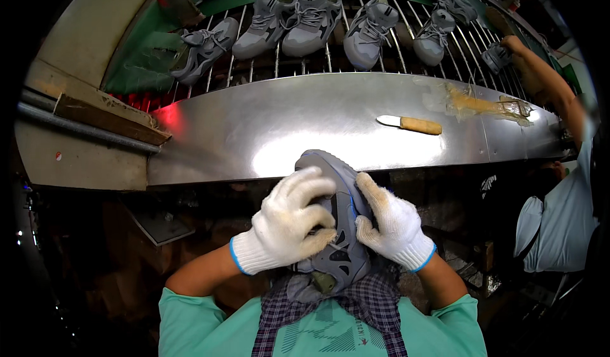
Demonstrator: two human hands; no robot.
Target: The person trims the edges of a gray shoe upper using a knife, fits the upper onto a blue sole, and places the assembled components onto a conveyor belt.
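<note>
A grey shoe [340, 269] with blue trim lies tilted on its side close to my body, its toe pointing away from me toward the metal ledge. My left hand [292, 217], in a white knit glove with a blue cuff, curls bent fingers over the shoe's left side and hides part of the upper. On the opposite side my right hand [395, 225], gloved alike, grips along the sole edge with thumb and fingers. A patch of olive green shows in the shoe's opening near the apron [372, 303].
Ahead runs a shiny metal ledge [254, 122] bearing a knife [416, 125] with a tan handle and brown tape [476, 105]. Beyond it, several grey shoes [311, 26] rest on a rod conveyor [330, 61]. At right, another person's arm [546, 71] reaches over the conveyor. A beige housing [82, 157] stands left.
</note>
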